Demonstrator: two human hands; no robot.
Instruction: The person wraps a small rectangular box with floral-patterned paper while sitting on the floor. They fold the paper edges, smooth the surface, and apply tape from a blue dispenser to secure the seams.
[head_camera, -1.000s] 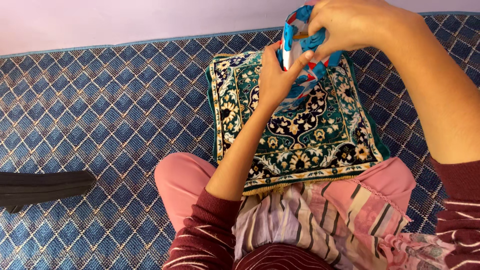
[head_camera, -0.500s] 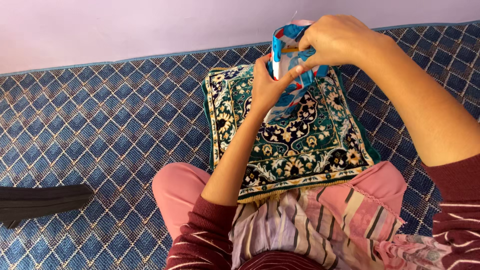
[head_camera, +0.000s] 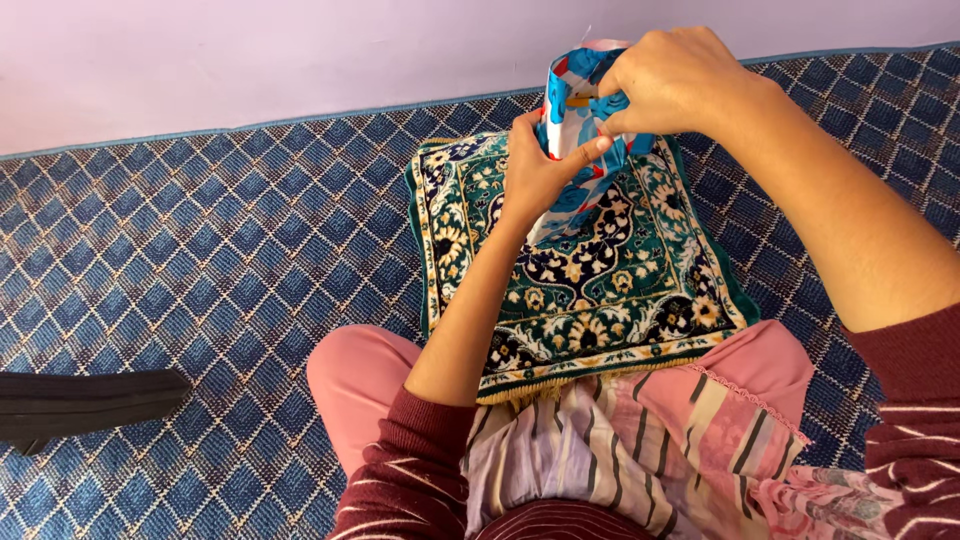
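Both hands grip a small blue, white and red patterned cloth (head_camera: 572, 100), held upright above a folded green rug. My left hand (head_camera: 540, 165) pinches its lower left side with thumb and fingers. My right hand (head_camera: 675, 80) closes over its top right edge. The green rug (head_camera: 600, 270) has cream and navy floral patterns and a gold fringe, and it rests on my lap and on the floor. Part of the cloth is hidden behind my fingers.
A blue diamond-patterned carpet (head_camera: 200, 260) covers the floor up to a pale lilac wall (head_camera: 250, 50). A flat black object (head_camera: 85, 400) lies at the left edge. My pink trouser knee (head_camera: 360, 380) and striped garment (head_camera: 620, 440) fill the lower middle.
The view tilted up, so rug and hands sit lower in frame than a second ago. My fingers shifted slightly on the cloth; both hands still hold it.
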